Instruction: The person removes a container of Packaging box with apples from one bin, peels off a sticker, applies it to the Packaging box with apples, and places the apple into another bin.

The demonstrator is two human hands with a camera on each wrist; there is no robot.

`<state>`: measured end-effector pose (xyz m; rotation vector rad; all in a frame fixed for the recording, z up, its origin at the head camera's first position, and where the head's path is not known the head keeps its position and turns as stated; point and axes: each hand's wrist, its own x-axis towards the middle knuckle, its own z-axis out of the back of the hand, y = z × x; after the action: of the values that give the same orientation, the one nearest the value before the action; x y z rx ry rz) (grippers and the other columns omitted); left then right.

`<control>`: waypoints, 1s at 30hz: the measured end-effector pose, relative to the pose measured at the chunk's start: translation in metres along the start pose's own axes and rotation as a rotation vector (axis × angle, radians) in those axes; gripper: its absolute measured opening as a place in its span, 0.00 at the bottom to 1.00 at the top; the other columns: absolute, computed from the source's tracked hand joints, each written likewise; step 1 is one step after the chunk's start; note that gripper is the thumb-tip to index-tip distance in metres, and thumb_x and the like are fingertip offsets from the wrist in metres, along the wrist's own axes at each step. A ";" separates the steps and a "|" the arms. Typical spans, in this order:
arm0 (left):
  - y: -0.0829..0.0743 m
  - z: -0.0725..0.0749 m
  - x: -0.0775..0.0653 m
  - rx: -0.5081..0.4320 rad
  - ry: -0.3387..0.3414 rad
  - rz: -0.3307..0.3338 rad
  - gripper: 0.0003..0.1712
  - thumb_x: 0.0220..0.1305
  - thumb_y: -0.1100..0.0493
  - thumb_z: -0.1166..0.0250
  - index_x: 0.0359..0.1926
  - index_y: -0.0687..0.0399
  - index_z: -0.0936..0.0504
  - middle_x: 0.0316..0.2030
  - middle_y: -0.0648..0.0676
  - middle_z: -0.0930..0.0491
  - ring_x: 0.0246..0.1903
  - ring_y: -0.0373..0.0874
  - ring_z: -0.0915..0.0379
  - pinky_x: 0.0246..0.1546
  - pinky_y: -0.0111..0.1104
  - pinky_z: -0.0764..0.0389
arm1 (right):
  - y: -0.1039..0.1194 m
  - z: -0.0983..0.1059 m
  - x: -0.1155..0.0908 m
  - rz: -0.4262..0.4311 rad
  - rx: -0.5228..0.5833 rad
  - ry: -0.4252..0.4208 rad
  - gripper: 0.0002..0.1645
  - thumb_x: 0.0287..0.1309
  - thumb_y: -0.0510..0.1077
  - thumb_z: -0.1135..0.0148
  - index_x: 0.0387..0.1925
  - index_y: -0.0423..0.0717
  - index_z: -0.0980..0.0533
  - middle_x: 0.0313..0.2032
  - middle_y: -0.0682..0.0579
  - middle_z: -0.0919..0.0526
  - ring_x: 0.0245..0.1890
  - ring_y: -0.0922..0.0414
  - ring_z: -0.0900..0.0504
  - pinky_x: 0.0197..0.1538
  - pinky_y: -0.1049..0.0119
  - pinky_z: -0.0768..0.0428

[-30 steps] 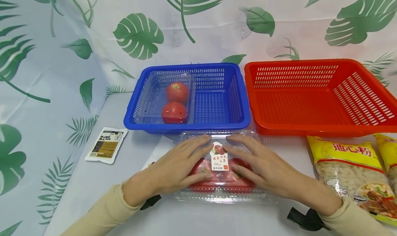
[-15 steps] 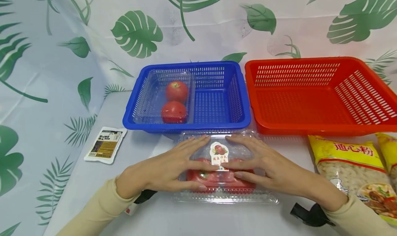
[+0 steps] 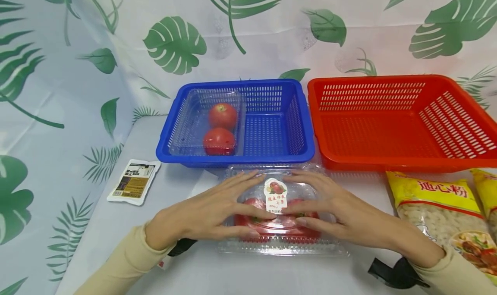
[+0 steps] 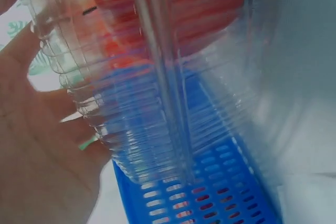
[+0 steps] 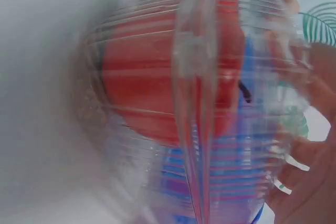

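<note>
The clear, ridged plastic box (image 3: 281, 249) holding red, round fruit (image 5: 144, 85) lay on the white-covered table (image 3: 248, 275), just in front of the blue, perforated plastic basket (image 3: 233, 159). The left hand (image 3: 211, 211) and right hand (image 3: 343, 211) rested over its top from either side, fingers extended and spread, neither gripping. The step in hand was judged to be steadying or pressing the box; the next move appeared to call for even, light pressure on thin plastic.
</note>
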<state>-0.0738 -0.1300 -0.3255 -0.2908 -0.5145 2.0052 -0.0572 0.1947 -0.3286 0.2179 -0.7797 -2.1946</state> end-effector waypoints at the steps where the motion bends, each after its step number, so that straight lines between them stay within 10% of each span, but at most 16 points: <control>1: 0.001 0.000 -0.001 0.007 -0.020 -0.009 0.27 0.75 0.40 0.39 0.72 0.31 0.23 0.82 0.55 0.49 0.82 0.53 0.62 0.80 0.54 0.57 | 0.001 0.002 -0.001 -0.009 0.012 -0.014 0.21 0.71 0.54 0.34 0.62 0.77 0.19 0.75 0.56 0.33 0.75 0.46 0.37 0.64 0.29 0.28; 5: 0.004 -0.001 -0.009 0.027 -0.154 -0.012 0.29 0.75 0.44 0.36 0.73 0.41 0.24 0.79 0.54 0.38 0.80 0.52 0.50 0.79 0.54 0.51 | -0.001 0.010 -0.008 -0.028 0.002 -0.155 0.24 0.67 0.44 0.30 0.61 0.69 0.18 0.69 0.58 0.26 0.69 0.54 0.27 0.62 0.53 0.18; 10: 0.005 -0.002 -0.025 -0.027 -0.412 0.138 0.26 0.74 0.51 0.33 0.68 0.50 0.22 0.70 0.51 0.29 0.72 0.47 0.36 0.72 0.51 0.31 | -0.012 0.016 -0.023 -0.069 0.030 -0.387 0.27 0.60 0.29 0.30 0.57 0.54 0.17 0.55 0.57 0.17 0.58 0.68 0.22 0.58 0.80 0.25; 16: 0.002 -0.007 -0.038 -0.327 -0.629 0.419 0.20 0.71 0.59 0.31 0.59 0.60 0.23 0.55 0.55 0.19 0.55 0.46 0.22 0.55 0.40 0.18 | -0.030 0.010 -0.043 -0.324 0.153 -0.392 0.16 0.69 0.32 0.36 0.57 0.42 0.20 0.44 0.51 0.13 0.37 0.65 0.16 0.40 0.74 0.16; 23: 0.002 -0.016 -0.037 -0.745 -0.360 0.772 0.52 0.66 0.41 0.28 0.76 0.66 0.43 0.60 0.64 0.25 0.48 0.48 0.18 0.53 0.46 0.17 | -0.041 -0.010 -0.047 -0.417 0.422 -0.256 0.25 0.80 0.38 0.48 0.71 0.30 0.34 0.55 0.38 0.19 0.41 0.61 0.14 0.44 0.68 0.14; 30: 0.001 -0.032 -0.029 -0.915 -0.257 0.809 0.63 0.57 0.37 0.24 0.82 0.57 0.46 0.58 0.60 0.23 0.57 0.51 0.26 0.60 0.52 0.24 | -0.039 -0.014 -0.041 -0.625 0.596 -0.104 0.41 0.82 0.55 0.55 0.80 0.31 0.48 0.74 0.29 0.38 0.67 0.38 0.25 0.60 0.57 0.17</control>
<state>-0.0479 -0.1491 -0.3543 -0.9131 -1.6893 2.4463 -0.0482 0.2381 -0.3666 0.7294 -1.5856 -2.4850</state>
